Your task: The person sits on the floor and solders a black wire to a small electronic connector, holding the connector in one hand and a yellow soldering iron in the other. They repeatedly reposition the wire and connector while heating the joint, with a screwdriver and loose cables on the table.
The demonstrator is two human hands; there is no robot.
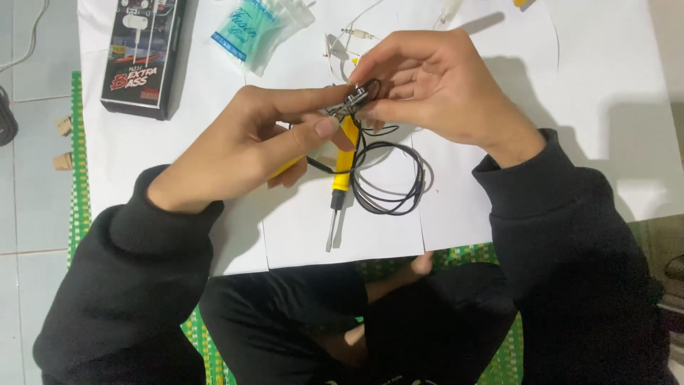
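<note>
My left hand (249,142) and my right hand (434,82) meet above white paper sheets (570,107). Both pinch a small dark part (353,100) at the end of a thin black cable (395,182), which hangs down and coils on the paper. My left thumb and forefinger press it from the left. From the right, my other hand's fingers curl over it. A yellow-handled tool (343,167) with a metal tip pointing toward me lies under the hands, partly hidden by them.
A black rectangular box (142,53) lies at the back left. A clear bag with teal print (253,28) sits behind the hands, with small metal bits (356,32) near it. A green woven mat (75,178) and tiled floor lie at the left. My crossed legs are below.
</note>
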